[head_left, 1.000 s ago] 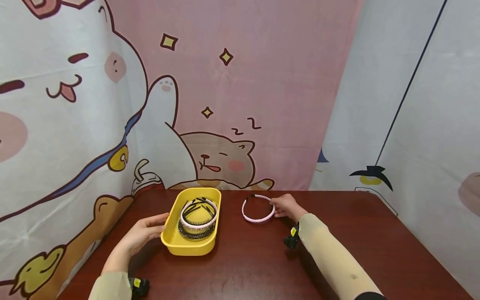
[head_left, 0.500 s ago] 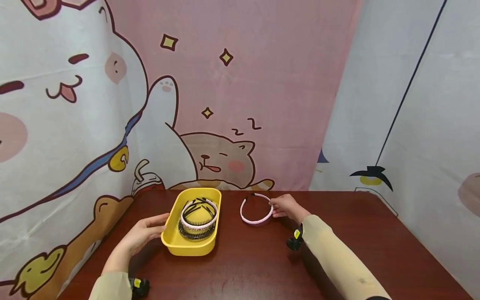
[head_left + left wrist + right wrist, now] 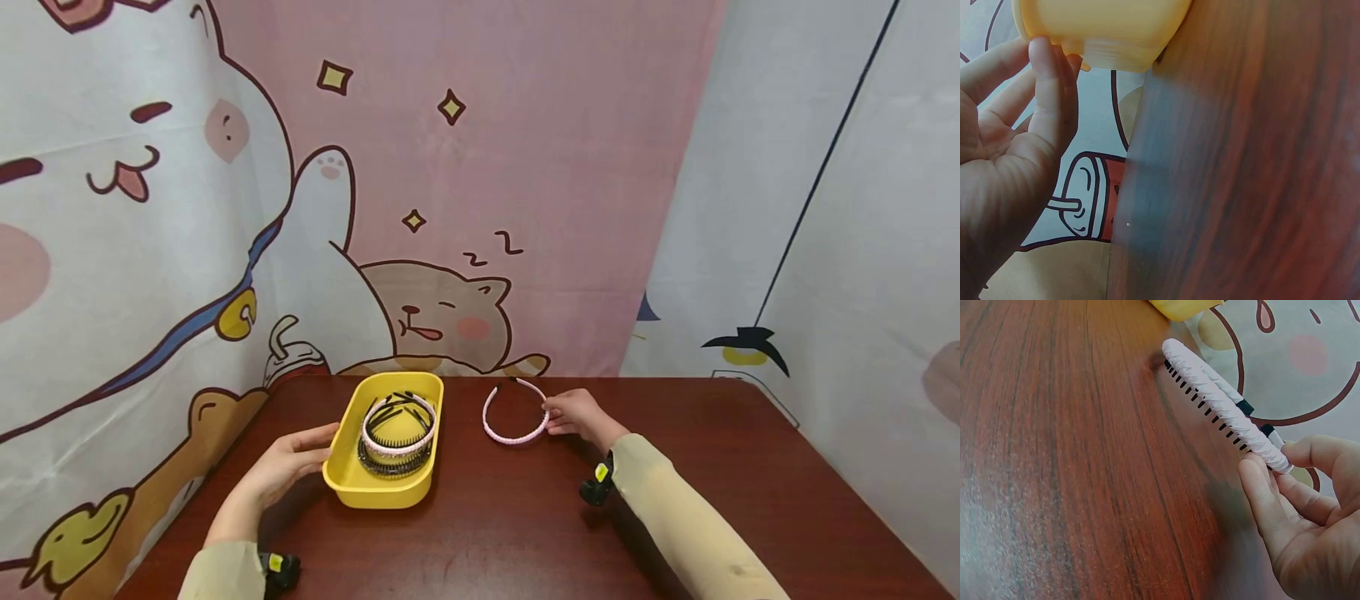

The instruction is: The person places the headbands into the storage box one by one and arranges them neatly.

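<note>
A pink braided-looking headband (image 3: 516, 441) with black ends is pinched at its right side between the thumb and fingers of my right hand (image 3: 581, 414). The right wrist view shows a row of black teeth along the inside of the headband (image 3: 1216, 397), held up close over the table. My left hand (image 3: 279, 471) touches the outer left side of a yellow tray (image 3: 345, 483) with fairly straight fingers. In the left wrist view its thumb and fingertips lie right at the tray's rim (image 3: 1104, 56). Inside the tray are another pink headband (image 3: 397, 451) and dark toothed headbands (image 3: 390, 469).
Both the tray and the headband are near the far edge of a dark red-brown wooden table (image 3: 480, 533). A cloth backdrop (image 3: 555, 167) with cartoon cats hangs directly behind. Each wrist wears a small black camera (image 3: 597, 485).
The right hand has shifted slightly right, still pinching the headband, which has turned and moved a little. The left hand and tray keep their places. The head view has tilted slightly.
</note>
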The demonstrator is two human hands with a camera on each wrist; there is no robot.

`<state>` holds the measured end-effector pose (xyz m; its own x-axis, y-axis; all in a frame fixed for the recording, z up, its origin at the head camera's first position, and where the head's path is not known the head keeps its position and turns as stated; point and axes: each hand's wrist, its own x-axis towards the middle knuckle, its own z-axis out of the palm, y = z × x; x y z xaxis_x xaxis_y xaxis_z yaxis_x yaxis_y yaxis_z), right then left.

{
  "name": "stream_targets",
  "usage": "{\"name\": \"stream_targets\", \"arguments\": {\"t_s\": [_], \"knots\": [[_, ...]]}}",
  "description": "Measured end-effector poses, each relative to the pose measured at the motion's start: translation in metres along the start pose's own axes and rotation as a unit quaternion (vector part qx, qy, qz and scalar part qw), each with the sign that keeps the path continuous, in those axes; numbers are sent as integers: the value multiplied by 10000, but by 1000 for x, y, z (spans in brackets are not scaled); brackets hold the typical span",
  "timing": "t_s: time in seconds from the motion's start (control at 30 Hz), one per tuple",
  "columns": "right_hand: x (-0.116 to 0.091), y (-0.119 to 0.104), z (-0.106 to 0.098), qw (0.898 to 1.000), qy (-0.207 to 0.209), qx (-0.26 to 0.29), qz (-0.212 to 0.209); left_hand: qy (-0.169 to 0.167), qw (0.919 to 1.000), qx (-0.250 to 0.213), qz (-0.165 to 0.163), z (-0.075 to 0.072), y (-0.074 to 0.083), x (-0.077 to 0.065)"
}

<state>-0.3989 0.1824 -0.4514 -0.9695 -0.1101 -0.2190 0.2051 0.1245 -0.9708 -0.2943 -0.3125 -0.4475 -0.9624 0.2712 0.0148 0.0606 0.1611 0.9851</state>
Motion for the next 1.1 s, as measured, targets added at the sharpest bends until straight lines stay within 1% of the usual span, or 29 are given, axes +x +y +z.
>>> {"name": "stream_targets", "arguments": {"t_s": [0.2,0.27,0.37,0.47,0.6,0.83,1.03,1.1], "knots": [[-3,-5,-5,10000,71,19,28,-100,9999,-16,82,3,3,2],[-3,-6,-7,10000,80,47,23,-163,9998,1,112,3,3,1],[-2,-8,-8,10000,73,50,-15,-163,9998,-2,115,3,2,0],[-1,-11,-8,9999,85,138,-40,-133,9999,-17,103,3,2,-2],[0,-15,-9,9997,-4,221,-140,-6,10000,-50,9,3,3,-4],[-3,-26,-11,9993,46,333,-151,-24,10000,20,12,2,3,-3],[-7,-34,-12,9991,-64,365,-205,121,9999,9,-117,2,3,-2],[-7,-35,-12,9991,-85,361,-220,94,9999,12,-90,2,3,-2]]}}
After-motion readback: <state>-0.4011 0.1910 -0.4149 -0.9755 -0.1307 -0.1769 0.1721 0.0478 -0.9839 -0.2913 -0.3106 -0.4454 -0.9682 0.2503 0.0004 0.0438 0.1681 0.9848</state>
